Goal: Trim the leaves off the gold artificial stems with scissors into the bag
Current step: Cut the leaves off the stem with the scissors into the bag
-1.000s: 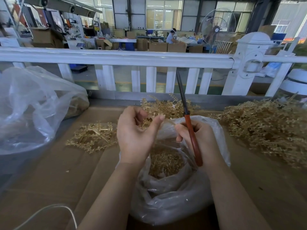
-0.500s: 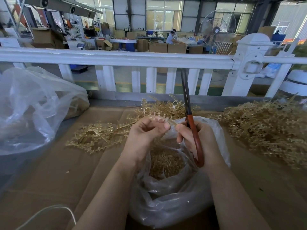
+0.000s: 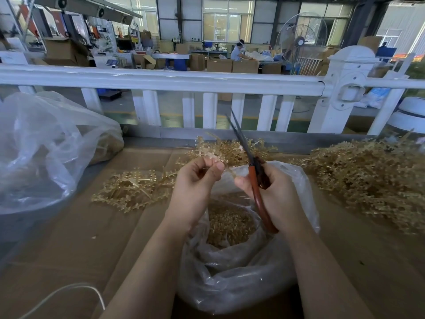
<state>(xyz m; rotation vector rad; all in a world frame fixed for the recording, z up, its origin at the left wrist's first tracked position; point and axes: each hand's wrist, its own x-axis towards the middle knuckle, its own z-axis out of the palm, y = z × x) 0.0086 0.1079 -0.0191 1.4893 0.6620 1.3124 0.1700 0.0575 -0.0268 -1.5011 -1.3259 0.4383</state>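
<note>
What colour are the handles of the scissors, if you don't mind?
Reddish-brown on the scissors, clearest in the head view.

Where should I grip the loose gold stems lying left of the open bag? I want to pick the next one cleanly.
Pinch a bare stalk end of the loose gold stems, coming from above on the near side. The stems lie flat and tangled on the cardboard, and their leafy lengths would snag.
</note>
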